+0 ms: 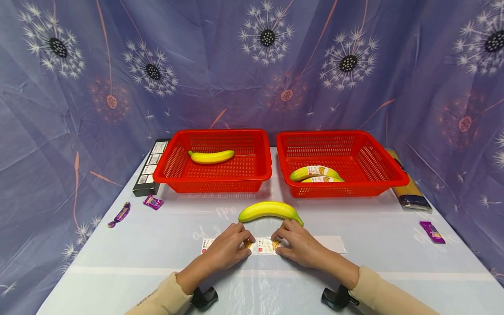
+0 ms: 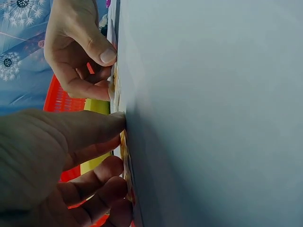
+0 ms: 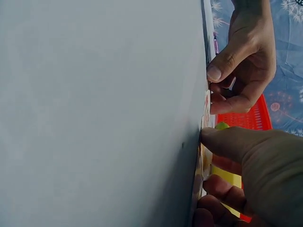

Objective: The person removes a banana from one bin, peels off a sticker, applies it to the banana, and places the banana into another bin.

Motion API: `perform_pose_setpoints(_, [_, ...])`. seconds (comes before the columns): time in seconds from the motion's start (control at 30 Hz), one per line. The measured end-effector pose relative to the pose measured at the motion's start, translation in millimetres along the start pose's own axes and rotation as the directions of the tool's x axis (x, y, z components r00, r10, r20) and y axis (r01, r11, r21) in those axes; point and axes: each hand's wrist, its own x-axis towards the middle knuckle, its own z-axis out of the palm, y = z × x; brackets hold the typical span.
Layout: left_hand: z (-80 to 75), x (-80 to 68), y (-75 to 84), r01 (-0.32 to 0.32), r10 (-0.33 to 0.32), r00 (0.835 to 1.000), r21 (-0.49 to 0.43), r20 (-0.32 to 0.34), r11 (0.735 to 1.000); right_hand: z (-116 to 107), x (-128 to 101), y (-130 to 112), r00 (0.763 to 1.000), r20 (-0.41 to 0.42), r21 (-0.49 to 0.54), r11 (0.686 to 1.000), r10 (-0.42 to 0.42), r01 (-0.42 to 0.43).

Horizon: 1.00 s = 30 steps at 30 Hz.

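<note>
A flat strip of white labels point(image 1: 264, 246) printed with banana pictures lies on the table. My left hand point(image 1: 230, 247) grips its left part, thumb and fingers bent around one banana picture. A short gap away, my right hand point(image 1: 301, 245) pinches the strip at another printed label; its clear end point(image 1: 332, 243) extends to the right. The wrist views show both thumb tips on the near edge of the strip, partly hiding the labels. Just beyond the hands lies a yellow banana point(image 1: 269, 210) with no label visible.
Behind stand two red baskets: the left basket point(image 1: 212, 186) contains one banana point(image 1: 211, 157), the right basket point(image 1: 334, 190) two labelled bananas point(image 1: 316, 172). A black box point(image 1: 150, 168) and purple-wrapped candies point(image 1: 152, 202) are left; a yellow-brown packet point(image 1: 411, 192) and purple candy point(image 1: 432, 232) are right.
</note>
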Motion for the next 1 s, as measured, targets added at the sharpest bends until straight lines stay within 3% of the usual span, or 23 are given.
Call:
perform_pose_setpoints(0.23, [-0.5, 0.3, -0.4, -0.007, 0.007, 1.000, 0.010, -0.006, 1.000, -0.7, 5.2, -4.6, 0.994, 0.076, 0.091, 0.992, 0.084, -0.090])
perform_pose_setpoints(0.5, [-0.1, -0.1, 0.4, -0.013, 0.013, 1.000, 0.003, -0.006, 1.000, 1.9, 5.1, -2.4, 0.987, 0.069, 0.143, 0.978, 0.143, -0.152])
perform_pose_setpoints(0.77, [0.2, -0.8, 0.7, -0.013, 0.013, 1.000, -0.008, -0.003, 1.000, 2.2, -0.6, -0.2, 0.995, -0.024, 0.199, 0.976, 0.100, -0.093])
perform_pose_setpoints(1.0, [-0.9, -0.4, 1.2, -0.001, 0.001, 1.000, -0.019, 0.003, 1.000, -1.6, -3.4, -2.1, 0.993, -0.120, 0.223, 0.974, -0.010, 0.037])
